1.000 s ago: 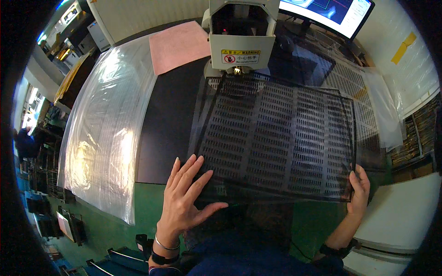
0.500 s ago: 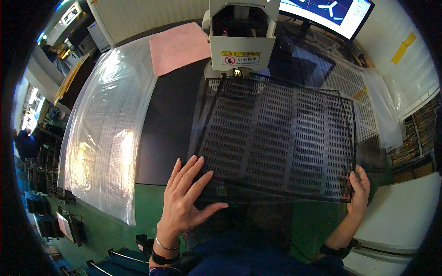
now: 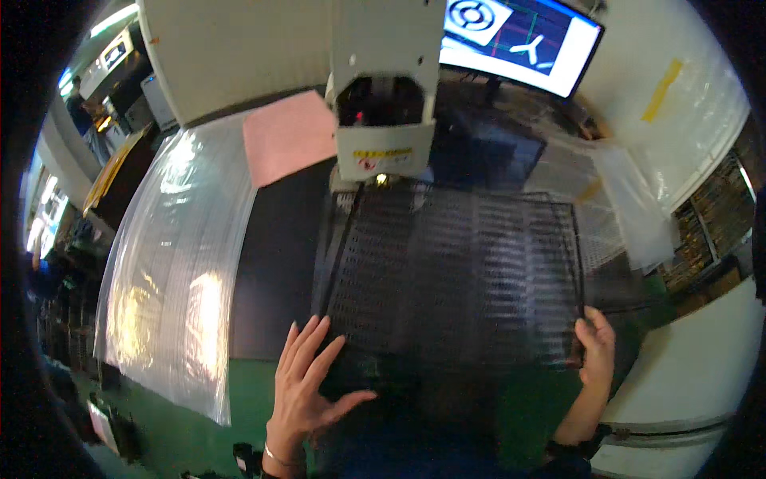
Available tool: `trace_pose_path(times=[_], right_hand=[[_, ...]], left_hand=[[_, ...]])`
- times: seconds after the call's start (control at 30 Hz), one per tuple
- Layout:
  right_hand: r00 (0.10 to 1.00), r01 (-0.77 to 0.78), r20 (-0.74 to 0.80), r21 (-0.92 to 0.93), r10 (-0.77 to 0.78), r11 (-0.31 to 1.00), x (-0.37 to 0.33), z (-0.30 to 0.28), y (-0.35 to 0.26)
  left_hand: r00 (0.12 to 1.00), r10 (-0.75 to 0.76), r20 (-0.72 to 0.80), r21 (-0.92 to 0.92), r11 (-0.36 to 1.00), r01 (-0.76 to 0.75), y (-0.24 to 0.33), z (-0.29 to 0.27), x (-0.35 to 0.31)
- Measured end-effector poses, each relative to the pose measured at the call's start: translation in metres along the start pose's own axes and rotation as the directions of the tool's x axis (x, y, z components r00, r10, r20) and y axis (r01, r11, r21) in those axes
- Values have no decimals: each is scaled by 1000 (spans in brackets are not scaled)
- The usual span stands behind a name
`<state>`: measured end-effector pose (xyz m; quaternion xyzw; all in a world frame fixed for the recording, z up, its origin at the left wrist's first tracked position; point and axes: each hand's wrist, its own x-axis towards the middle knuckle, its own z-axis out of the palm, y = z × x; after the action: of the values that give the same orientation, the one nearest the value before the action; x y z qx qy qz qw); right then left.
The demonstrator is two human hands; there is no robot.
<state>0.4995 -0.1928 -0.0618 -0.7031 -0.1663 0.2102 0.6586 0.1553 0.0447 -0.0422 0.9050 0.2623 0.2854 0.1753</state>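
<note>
A dark, thin panel with rows of small slots and a black border lies on the black worktop. Its far edge reaches under the head of a grey-white machine, where a small light glows. My left hand rests with spread fingers at the panel's near left corner, thumb pointing right. At the near right corner my right hand is closed on the edge, with the thumb on top and the other fingers partly hidden. Motion blurs the panel's slots.
Left of the panel lie clear plastic-covered sheets, with a pink sheet behind. A monitor stands at the back right. More slotted sheets and clear film lie at the right. A person stands at the far left.
The view has tilted upward, so the worktop, machine and hands sit lower and more of the monitor shows. Both hands keep about the same places on the panel.
</note>
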Motion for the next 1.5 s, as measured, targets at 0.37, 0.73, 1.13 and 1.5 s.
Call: trace_pose_path(times=[0.37, 0.73, 1.13, 1.5], right_hand=[[996, 54, 74, -9, -53, 998, -25, -4, 14], [590, 607, 447, 303, -672, 735, 6, 138, -19], [625, 422, 294, 652, -723, 630, -46, 191, -56], [698, 391, 239, 663, -675, 639, -45, 183, -52]], left_hand=[[645, -704, 297, -832, 141, 537, -8, -3, -100], [484, -521, -703, -559, 826, 77, 62, -160, -138], [421, -305, -855, -325, 945, 25, 98, -190, -174], [426, -272, -863, -305, 952, -8, 108, -189, -165]])
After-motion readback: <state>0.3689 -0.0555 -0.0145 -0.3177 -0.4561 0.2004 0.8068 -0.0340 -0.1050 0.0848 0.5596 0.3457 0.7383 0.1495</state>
